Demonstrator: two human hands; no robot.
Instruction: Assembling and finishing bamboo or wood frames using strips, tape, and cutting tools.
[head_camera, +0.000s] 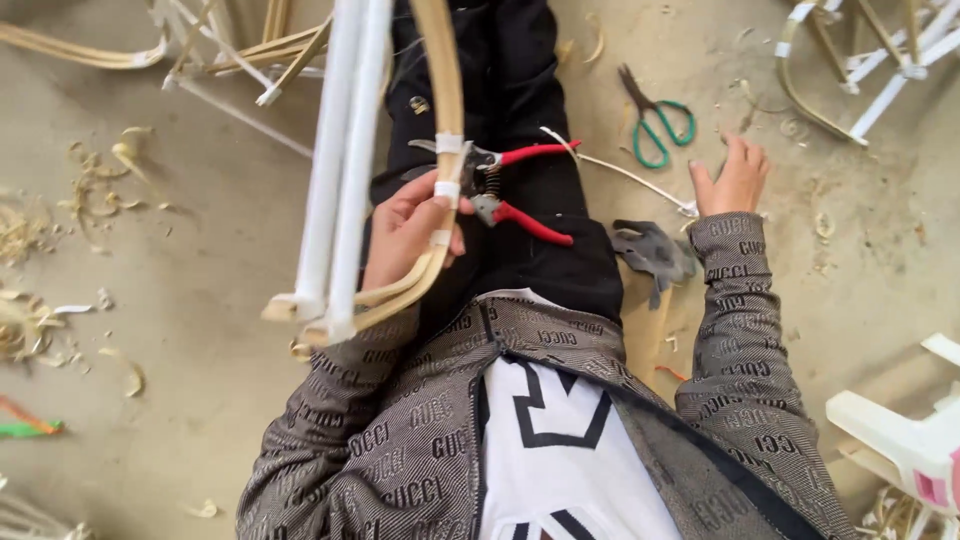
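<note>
My left hand (405, 232) is closed around a bundle of curved bamboo strips and white tubes (345, 180) bound with white tape, held upright over my lap. Red-handled pruning shears (505, 190) lie on my black trousers just right of that hand. My right hand (738, 178) is stretched out to the floor on the right, fingers spread, holding nothing, next to a thin white rod (625, 172). Green-handled scissors (655, 118) lie on the floor a little beyond it.
A grey glove (655, 255) lies by my right thigh. Bamboo shavings (100, 180) litter the floor at left. Bamboo and white-tube frames stand at the top left (240, 50) and top right (860, 60). A white plastic chair (905, 440) is at the lower right.
</note>
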